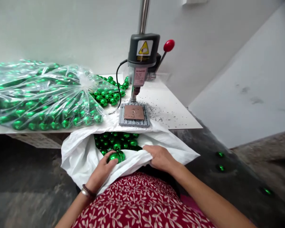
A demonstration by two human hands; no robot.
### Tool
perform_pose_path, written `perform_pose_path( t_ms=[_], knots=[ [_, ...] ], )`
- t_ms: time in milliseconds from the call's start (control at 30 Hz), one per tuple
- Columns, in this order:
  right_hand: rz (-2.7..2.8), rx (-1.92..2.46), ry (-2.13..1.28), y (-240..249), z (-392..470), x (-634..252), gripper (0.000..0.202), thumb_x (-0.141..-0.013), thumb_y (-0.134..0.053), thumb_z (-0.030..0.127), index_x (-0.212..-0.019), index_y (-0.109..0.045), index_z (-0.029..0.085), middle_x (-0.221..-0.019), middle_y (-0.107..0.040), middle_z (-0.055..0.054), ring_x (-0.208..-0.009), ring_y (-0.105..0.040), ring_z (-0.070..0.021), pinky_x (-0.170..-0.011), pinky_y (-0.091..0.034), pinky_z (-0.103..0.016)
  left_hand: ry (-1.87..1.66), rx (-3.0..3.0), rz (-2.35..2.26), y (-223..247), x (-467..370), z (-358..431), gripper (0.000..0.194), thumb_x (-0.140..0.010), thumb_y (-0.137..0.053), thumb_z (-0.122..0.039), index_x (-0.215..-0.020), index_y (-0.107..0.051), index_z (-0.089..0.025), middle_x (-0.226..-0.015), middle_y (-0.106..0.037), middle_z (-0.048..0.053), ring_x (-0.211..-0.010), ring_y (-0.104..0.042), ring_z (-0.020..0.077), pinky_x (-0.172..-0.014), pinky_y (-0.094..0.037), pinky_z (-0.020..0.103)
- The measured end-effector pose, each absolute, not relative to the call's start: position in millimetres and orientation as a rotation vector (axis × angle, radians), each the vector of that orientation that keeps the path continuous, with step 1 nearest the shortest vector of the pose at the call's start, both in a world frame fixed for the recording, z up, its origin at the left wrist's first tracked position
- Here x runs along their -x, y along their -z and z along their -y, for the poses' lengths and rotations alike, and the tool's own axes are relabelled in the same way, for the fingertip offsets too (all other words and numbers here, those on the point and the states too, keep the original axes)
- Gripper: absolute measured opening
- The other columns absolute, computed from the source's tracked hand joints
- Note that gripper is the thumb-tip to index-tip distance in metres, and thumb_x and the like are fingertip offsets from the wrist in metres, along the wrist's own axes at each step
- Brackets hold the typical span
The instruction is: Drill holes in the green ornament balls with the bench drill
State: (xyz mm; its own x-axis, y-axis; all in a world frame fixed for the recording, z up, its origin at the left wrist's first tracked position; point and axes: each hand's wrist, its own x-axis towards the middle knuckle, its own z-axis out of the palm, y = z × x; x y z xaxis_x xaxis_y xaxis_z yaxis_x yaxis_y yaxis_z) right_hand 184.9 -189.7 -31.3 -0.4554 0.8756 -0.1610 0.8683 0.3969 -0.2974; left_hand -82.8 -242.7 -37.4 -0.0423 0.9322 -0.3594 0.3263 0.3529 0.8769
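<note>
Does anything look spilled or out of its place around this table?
Yes. Three green balls lie loose on the floor to the right, apart from those in the bags and on the table. Dark crumbs also litter it around the drill.

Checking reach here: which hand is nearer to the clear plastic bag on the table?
Left. The left hand, curled around a green ball, is in front of the right end of the clear bag; the right hand, gripping the white sack, is farther right.
</note>
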Motion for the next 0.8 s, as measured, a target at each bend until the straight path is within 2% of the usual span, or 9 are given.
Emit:
perform_pose_path(
  t_ms=[133, 233, 367, 500, 567, 633, 733, 800],
  knots=[
    [2.672, 1.354, -0.482, -6, 194, -194, 0.017, -0.084, -0.048, 0.030, -0.078, -0.058, 0.018, -0.078, -0.064, -0.001, -0.076, -0.055, -0.0102, -0.074, -0.035, -0.022, -0.851, -1.110, -1.566, -25, 95, 255, 0.064, -0.071, -0.063, -0.048, -0.127, -0.063, -0.017, -0.124, -0.069, 0.009, -0.118, -0.058, 0.0319, -0.101, -0.046, 0.038],
    [2.637, 1.195, -0.386, -7, 194, -198, 0.018, -0.085, -0.047, 0.030, -0.082, -0.060, 0.019, -0.075, -0.063, -0.001, -0.072, -0.053, -0.0105, -0.074, -0.034, -0.024, -0.832, -1.047, -1.550, -41, 98, 263, 0.063, -0.067, -0.068, -0.046, -0.124, -0.066, -0.019, -0.121, -0.070, 0.007, -0.117, -0.059, 0.0326, -0.101, -0.046, 0.038],
    [2.722, 1.291, -0.411, 11, 185, -195, 0.020, -0.083, -0.050, 0.027, -0.094, -0.064, 0.019, -0.080, -0.064, -0.005, -0.077, -0.053, -0.0130, -0.076, -0.034, -0.025, -0.806, -0.790, -1.574, -15, 93, 266, 0.061, -0.073, -0.062, -0.046, -0.126, -0.064, -0.017, -0.124, -0.070, 0.009, -0.115, -0.061, 0.0312, -0.101, -0.047, 0.039],
    [2.843, 1.424, -0.608, 23, 177, -195, 0.020, -0.084, -0.046, 0.021, -0.089, -0.065, 0.020, -0.084, -0.065, -0.005, -0.080, -0.055, -0.0143, -0.078, -0.036, -0.026, -0.731, -0.859, -1.589, 15, 87, 258, 0.062, -0.074, -0.063, -0.045, -0.128, -0.062, -0.017, -0.132, -0.066, 0.011, -0.124, -0.057, 0.0315, -0.110, -0.040, 0.040],
    [2.907, 1.442, -0.744, 26, 177, -195, 0.018, -0.083, -0.049, 0.026, -0.084, -0.067, 0.021, -0.084, -0.067, -0.004, -0.078, -0.058, -0.0146, -0.073, -0.037, -0.025, -0.668, -0.909, -1.584, 23, 88, 254, 0.061, -0.073, -0.064, -0.045, -0.128, -0.063, -0.016, -0.133, -0.065, 0.011, -0.125, -0.056, 0.0319, -0.112, -0.037, 0.040],
    [2.961, 1.456, -0.877, 29, 181, -194, 0.016, -0.076, -0.058, 0.033, -0.079, -0.068, 0.022, -0.082, -0.070, -0.003, -0.075, -0.062, -0.0156, -0.068, -0.037, -0.024, -0.631, -0.916, -1.602, 33, 92, 254, 0.062, -0.072, -0.066, -0.043, -0.128, -0.062, -0.017, -0.133, -0.066, 0.011, -0.127, -0.055, 0.0321, -0.115, -0.034, 0.040],
    [2.946, 1.544, -0.951, 35, 190, -188, 0.019, -0.070, -0.061, 0.036, -0.077, -0.070, 0.022, -0.082, -0.072, -0.005, -0.077, -0.067, -0.0204, -0.066, -0.041, -0.026, -0.572, -0.859, -1.631, 54, 101, 257, 0.055, -0.069, -0.073, -0.041, -0.119, -0.067, -0.020, -0.124, -0.070, 0.008, -0.130, -0.052, 0.0349, -0.118, -0.031, 0.044],
    [2.863, 1.655, -0.964, 43, 195, -183, 0.025, -0.069, -0.060, 0.039, -0.083, -0.071, 0.022, -0.084, -0.072, -0.007, -0.082, -0.069, -0.0251, -0.073, -0.046, -0.032, -0.581, -0.765, -1.566, 70, 110, 255, 0.042, -0.069, -0.077, -0.041, -0.108, -0.070, -0.025, -0.115, -0.073, 0.005, -0.128, -0.054, 0.0364, -0.114, -0.038, 0.044]
  ],
)
